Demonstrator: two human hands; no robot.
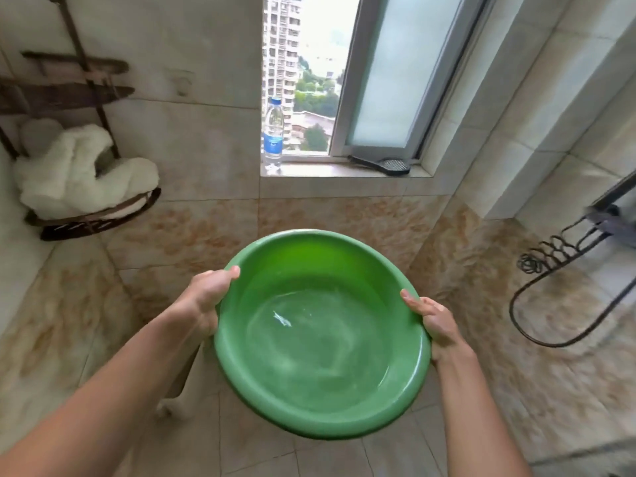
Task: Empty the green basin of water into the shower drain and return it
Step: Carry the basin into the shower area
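green basin (320, 339): one, held up in front of me over the tiled floor (261, 442), both my hands on it. left hand (206, 301) is clamped on the left rim, thumb over the lip, fingers underneath. right hand (437, 321) is clamped on the right rim, fingers curled over the edge. basin sits roughly level, maybe slightly tilted toward me. a shallow pool of clear water (316, 342) is in the bottom, with a glint on its surface.

count of the rest: one plastic water bottle (273, 134) upright on the window sill (309, 171) at its left end, blue cap, blue label; print on the label is too small to read. one dark paddle-shaped tool with a mesh head (382, 164) lies flat on the sill's right part, well apart from the bottle. one window (385, 74), frosted sash swung open, high-rise towers outside. one dark corner rack (86, 218) on the left wall, carrying one white fluffy bundle (79, 173). one black wire rack (564, 266) on the right wall with a coiled end. no readable writing anywhere in view.
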